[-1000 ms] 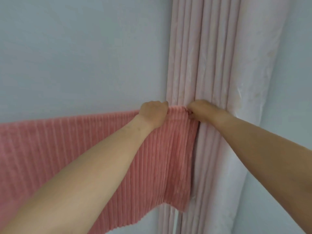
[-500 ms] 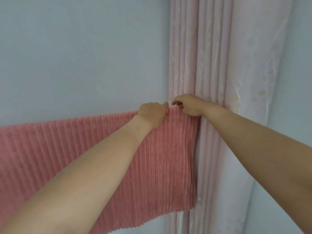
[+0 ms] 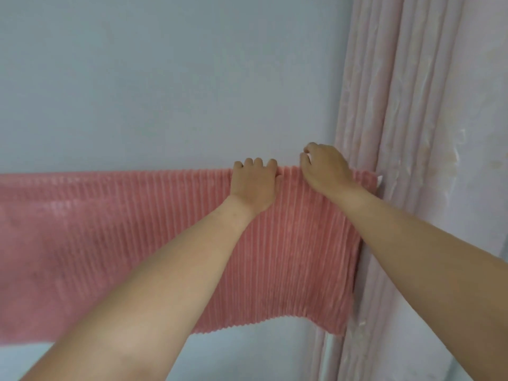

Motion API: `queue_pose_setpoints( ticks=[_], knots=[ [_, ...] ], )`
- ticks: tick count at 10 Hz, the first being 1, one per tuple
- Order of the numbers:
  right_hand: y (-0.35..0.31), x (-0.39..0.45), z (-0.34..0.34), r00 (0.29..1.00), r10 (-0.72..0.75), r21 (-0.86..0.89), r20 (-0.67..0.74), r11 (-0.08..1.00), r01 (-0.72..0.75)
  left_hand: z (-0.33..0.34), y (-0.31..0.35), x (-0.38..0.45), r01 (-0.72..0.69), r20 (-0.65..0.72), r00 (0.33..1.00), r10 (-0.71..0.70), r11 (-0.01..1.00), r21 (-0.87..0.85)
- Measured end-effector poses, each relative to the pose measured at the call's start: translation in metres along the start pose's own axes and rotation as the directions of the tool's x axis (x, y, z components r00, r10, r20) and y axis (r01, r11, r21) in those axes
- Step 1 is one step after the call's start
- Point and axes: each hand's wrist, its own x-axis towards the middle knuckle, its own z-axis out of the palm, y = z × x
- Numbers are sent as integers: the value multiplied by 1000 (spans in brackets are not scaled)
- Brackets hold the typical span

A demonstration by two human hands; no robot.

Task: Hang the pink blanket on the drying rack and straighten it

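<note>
A plain pale blue wall [image 3: 165, 86] fills the background, with a pleated pale pink curtain [image 3: 412, 133] hanging down the right side. Across the wall, a ribbed pink blanket [image 3: 123, 229] hangs from a straight top line that runs from the left edge of the view to just beside the curtain. The rack itself is hidden under the fabric, apart from a small pale tip [image 3: 380, 180] at the blanket's top right corner, which may be the end of the bar.

The left hand [image 3: 254, 185] lies on the near face of the blanket, its fingers curled over the top fold, apparently gripping the fabric where it bends over the bar, probably to pin it while the end is adjusted. The right hand [image 3: 327, 167] sits just to the right, at the top edge near the corner. Its fingers are curled and raised slightly above the fold; whether they pinch the fabric cannot be told from this view.

Both hands work the right end because that section looks least settled: the lower hem [image 3: 275, 324] rises and dips there, and the right side edge slants inward. The hanging appears done, with straightening in progress.
</note>
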Motion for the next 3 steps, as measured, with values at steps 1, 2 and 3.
queue_pose_setpoints(
  ticks=[1,2,3],
  knots=[
    [-23,-17,12,984,-86,-143,156,984,108,-12,-34,-31,62,76,995,-67,996,67],
    [-29,-33,19,986,-43,-283,159,955,87,-33,-66,-62,136,161,975,-151,986,98],
    [-61,-40,16,990,-9,-245,142,969,43,-58,-90,-83,269,185,940,-287,956,114]
  ],
)
